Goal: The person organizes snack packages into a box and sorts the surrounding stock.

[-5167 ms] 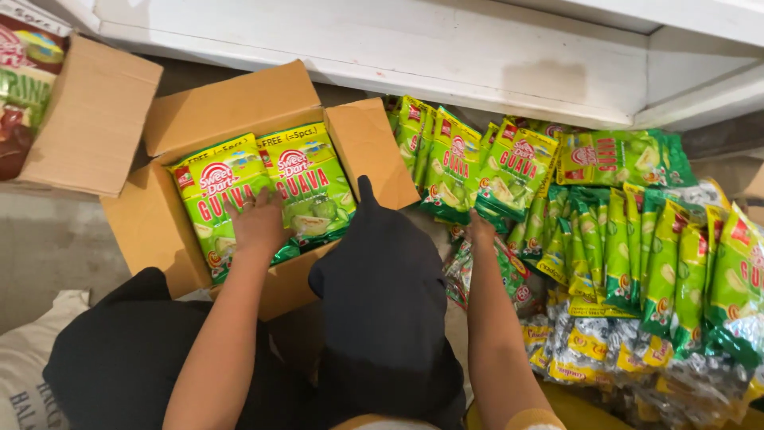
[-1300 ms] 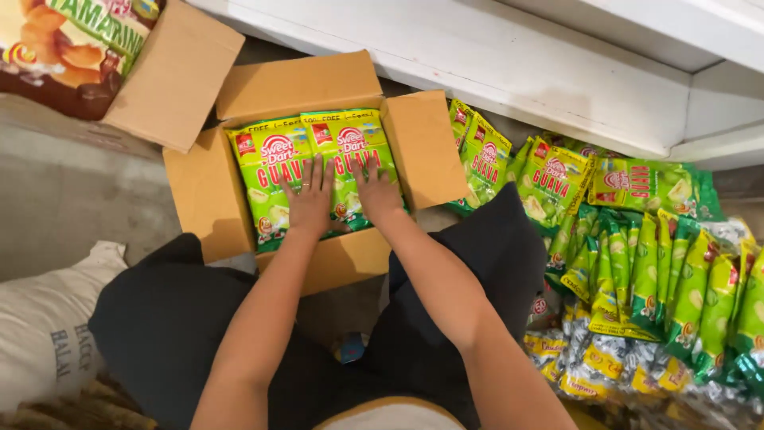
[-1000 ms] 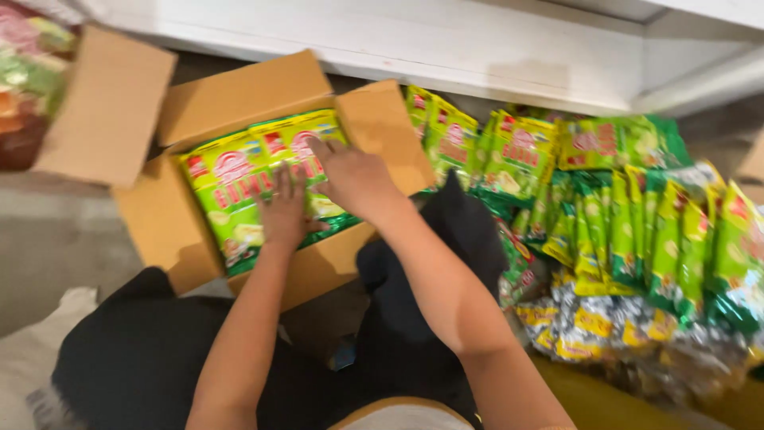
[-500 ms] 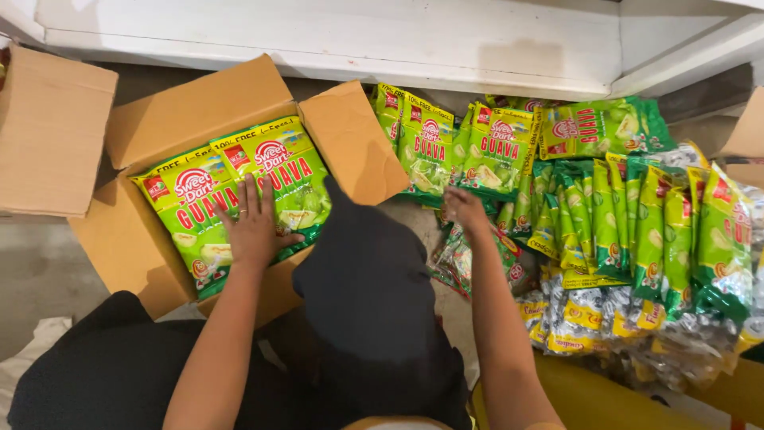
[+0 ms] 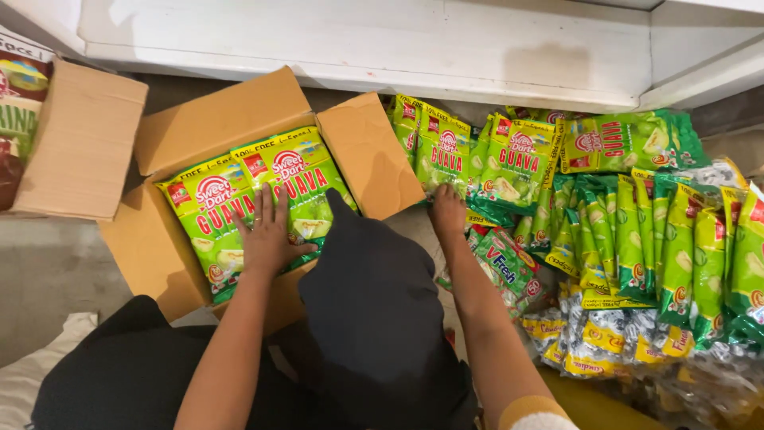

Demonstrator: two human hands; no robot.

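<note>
Far left: a second cardboard box (image 5: 79, 143), flap up, only partly in view. Next to it an open cardboard carton (image 5: 163, 247) on the floor, flaps spread, holding two green-and-yellow candy packets (image 5: 239, 203) lying flat side by side. Left hand (image 5: 267, 231) rests palm-down on these packets, fingers spread and flat; it presses, it does not clasp anything. Near centre, the person's dark-clothed knee (image 5: 374, 318) rises between the two arms, its tip just overlapping the carton's near-right corner. Right of the knee, the right hand (image 5: 448, 213) reaches to the base of an upright green packet (image 5: 442, 155) at the left end of the loose heap; fingers curl down at its lower edge (whether they have actually closed on it I cannot tell, the fingertips are hidden). Further right: a large heap of green packets (image 5: 637, 239) leaning on each other, silver-and-yellow ones (image 5: 605, 342) at its near side. Along the far edge, a white ledge (image 5: 358, 40).
</note>
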